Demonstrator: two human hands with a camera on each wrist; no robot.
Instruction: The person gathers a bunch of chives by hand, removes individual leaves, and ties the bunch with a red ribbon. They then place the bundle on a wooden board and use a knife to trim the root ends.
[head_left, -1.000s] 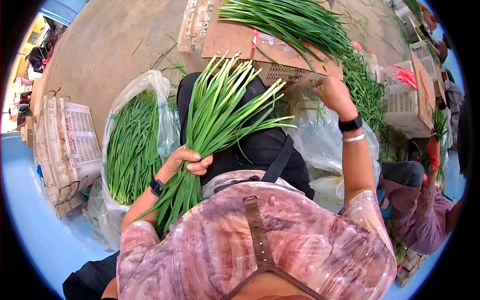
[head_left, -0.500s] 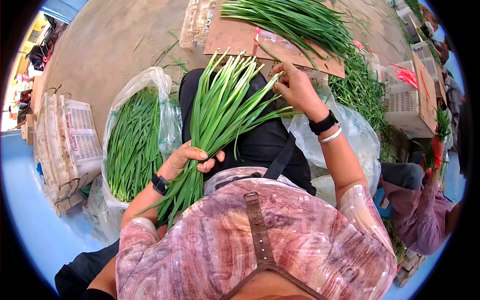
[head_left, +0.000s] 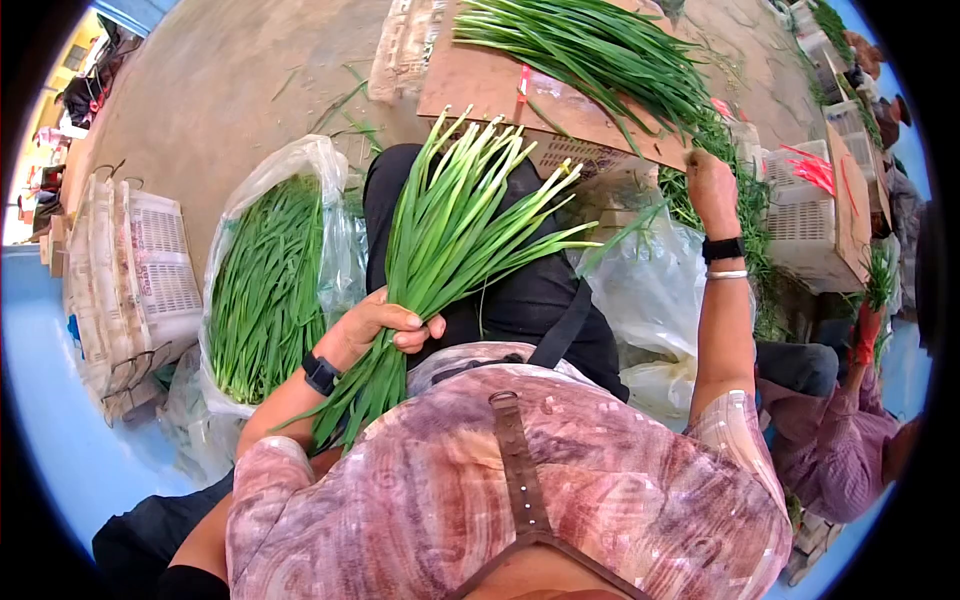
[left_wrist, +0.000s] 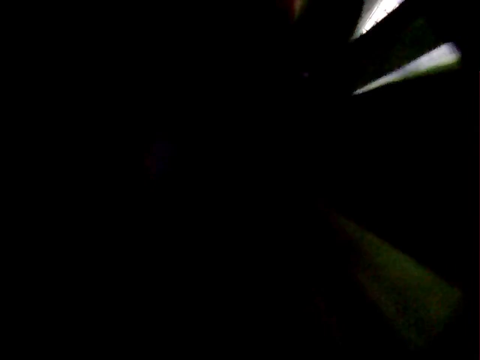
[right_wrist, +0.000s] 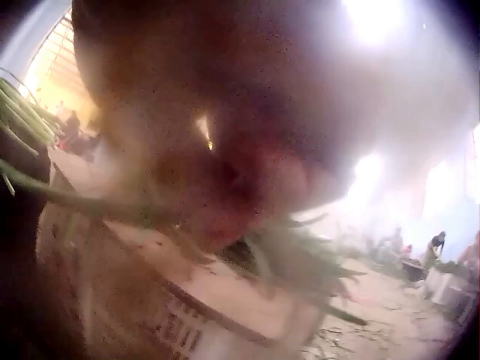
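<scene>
A cardboard-covered worktop (head_left: 462,85) stands in front of the knees, carrying a pile of long green leaves (head_left: 590,50). A clear plastic bag (head_left: 340,235), filled with similar leaves, stands to the left of the lap. Over the lap lies the green bunch (head_left: 460,220), pale ends pointing away from the body; the left hand (head_left: 385,325) grips it around the leaves. The right hand (head_left: 712,195) is near the worktop's edge (whether it pinches anything, I cannot tell). Between them a blurred leaf (head_left: 632,233) shows.

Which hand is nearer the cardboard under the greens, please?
Right: the right hand is beside the cardboard; the left hand grips a green bunch over the lap, farther away.
</scene>
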